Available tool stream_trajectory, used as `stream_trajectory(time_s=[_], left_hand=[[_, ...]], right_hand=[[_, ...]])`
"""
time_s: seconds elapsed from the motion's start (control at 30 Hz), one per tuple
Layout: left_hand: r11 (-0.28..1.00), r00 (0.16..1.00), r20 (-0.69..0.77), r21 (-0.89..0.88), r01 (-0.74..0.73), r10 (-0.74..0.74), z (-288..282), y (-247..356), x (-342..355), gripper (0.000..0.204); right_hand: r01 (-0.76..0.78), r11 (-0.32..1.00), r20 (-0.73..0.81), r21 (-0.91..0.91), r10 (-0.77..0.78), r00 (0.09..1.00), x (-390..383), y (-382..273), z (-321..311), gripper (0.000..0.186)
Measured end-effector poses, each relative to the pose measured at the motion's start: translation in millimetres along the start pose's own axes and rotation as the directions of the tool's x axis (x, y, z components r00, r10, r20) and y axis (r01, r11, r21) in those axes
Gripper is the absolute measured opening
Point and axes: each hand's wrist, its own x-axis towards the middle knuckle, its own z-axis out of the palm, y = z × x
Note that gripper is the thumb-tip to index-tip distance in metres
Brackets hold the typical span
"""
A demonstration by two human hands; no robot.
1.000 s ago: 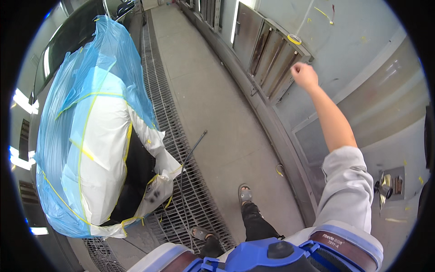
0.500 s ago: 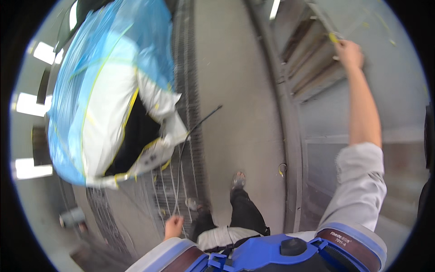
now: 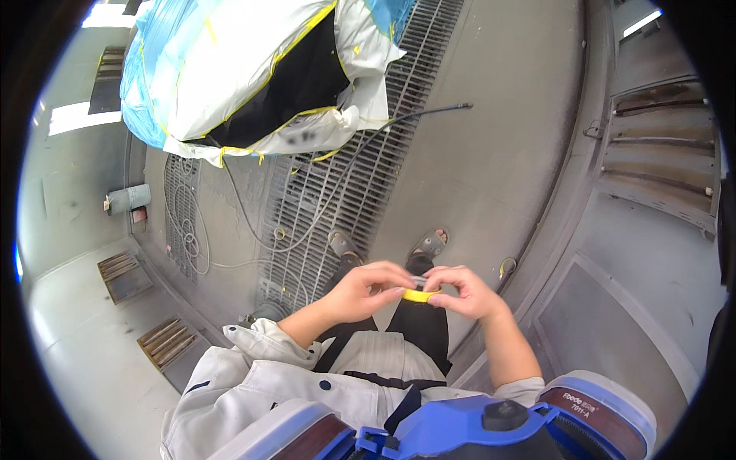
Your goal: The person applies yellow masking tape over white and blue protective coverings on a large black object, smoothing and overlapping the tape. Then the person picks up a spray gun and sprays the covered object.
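A roll of yellow tape [image 3: 418, 295] is held in front of my legs between both hands. My left hand [image 3: 369, 288] has its thumb at the roll’s left end, fingers curved over the top and partly blurred. My right hand [image 3: 464, 294] grips the other end, thumb and bent fingers on the roll. Just below my face, a blue respirator [image 3: 445, 429] with two side cartridges fills the lower edge.
A masked vehicle part [image 3: 222, 69], in blue film, white sheeting and yellow tape, is ahead-left. Hoses [image 3: 452, 107] cross the floor grating [image 3: 406, 92] near my sandalled feet. Metal vent panels [image 3: 655, 153] line the right wall; more vents [image 3: 165, 341] sit at left.
My right hand reached to the wall panel and came down with the tape roll. My left hand rose to meet it. My view has swung, shifting the covered vehicle upward.
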Motion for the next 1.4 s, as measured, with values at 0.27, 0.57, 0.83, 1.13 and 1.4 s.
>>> stream_trajectory(time_s=[0.27, 0.57, 0.83, 1.13, 1.4], left_hand=[[0.805, 0.926, 0.208, -0.458, 0.378, -0.316, -32, -22, -32, 0.021], [0.812, 0.934, 0.095, -0.470, 0.347, -0.344, -69, -49, -70, 0.012], [0.778, 0.951, 0.133, -0.548, 0.306, -0.280, -169, -93, -130, 0.012], [0.786, 0.892, 0.227, -0.421, 0.452, -0.391, -317, -141, -227, 0.012], [0.771, 0.886, 0.193, -0.437, 0.463, -0.422, -364, -170, -271, 0.009]], right_hand=[[0.010, 0.844, 0.091, 0.536, -0.069, 0.993, 23, 51, 34, 0.006], [-0.043, 0.946, 0.144, 0.321, -0.004, 0.990, 65, 67, 72, 0.005], [-0.078, 0.793, 0.083, 0.604, 0.035, 0.996, 142, 104, 166, 0.014], [-0.052, 0.888, 0.021, 0.456, 0.048, 0.999, 258, 122, 316, 0.013], [0.051, 0.791, -0.128, 0.609, 0.035, 0.991, 284, 158, 394, 0.021]])
